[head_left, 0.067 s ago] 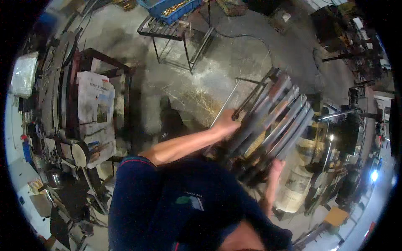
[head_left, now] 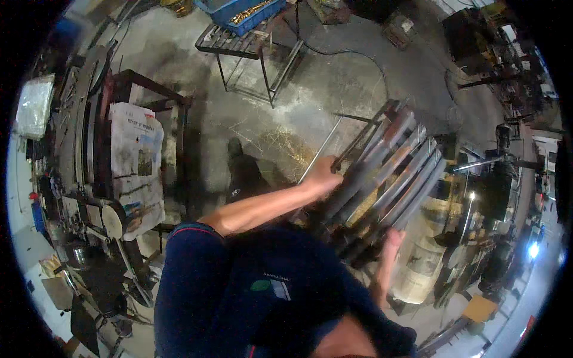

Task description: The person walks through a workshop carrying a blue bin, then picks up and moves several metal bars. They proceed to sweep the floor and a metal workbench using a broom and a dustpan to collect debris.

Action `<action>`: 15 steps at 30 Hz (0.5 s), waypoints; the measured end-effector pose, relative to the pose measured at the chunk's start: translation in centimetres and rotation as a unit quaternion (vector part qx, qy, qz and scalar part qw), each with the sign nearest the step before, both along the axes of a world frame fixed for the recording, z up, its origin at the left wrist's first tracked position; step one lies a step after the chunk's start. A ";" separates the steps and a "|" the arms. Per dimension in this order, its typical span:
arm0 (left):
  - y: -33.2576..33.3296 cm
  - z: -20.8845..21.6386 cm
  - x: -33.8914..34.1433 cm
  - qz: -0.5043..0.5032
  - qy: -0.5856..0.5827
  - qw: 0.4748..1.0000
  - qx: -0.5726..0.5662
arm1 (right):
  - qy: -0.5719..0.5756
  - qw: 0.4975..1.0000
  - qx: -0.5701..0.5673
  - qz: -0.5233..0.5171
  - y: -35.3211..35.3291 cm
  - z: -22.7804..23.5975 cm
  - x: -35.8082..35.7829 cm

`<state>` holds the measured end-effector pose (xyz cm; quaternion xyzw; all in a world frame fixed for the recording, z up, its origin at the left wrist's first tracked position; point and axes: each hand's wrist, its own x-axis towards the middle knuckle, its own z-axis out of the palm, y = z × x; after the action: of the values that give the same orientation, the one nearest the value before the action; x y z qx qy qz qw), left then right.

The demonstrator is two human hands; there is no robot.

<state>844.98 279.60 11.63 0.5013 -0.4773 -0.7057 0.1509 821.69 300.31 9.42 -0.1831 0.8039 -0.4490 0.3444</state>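
A metal stand with a slatted top point(head_left: 389, 162) is tilted in front of me, slightly right of centre. Its long grey bars run away from my body, and thin legs stick out on its left side. My left hand point(head_left: 322, 177) is closed around the dark frame at the stand's left edge. On the near right edge of the slats is my right hand point(head_left: 393, 240), closed against the frame with its fingers partly hidden behind it.
A similar slatted stand point(head_left: 230, 43) at the far side carries a blue crate point(head_left: 256, 17) of brass-coloured parts. Newspaper point(head_left: 136, 161) drapes over a bench on the left. More paper point(head_left: 421, 268) lies to the right beside machinery. A hose point(head_left: 346, 52) crosses the floor.
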 end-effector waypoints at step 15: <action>3.8 -4.3 -4.0 -0.054 -0.022 0.998 -0.019 | -0.050 0.992 -0.041 -0.113 5.7 1.3 3.2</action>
<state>840.98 283.37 7.37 0.4873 -0.5200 -0.6926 0.1119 824.89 305.96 10.67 -0.0825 0.7823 -0.5261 0.3232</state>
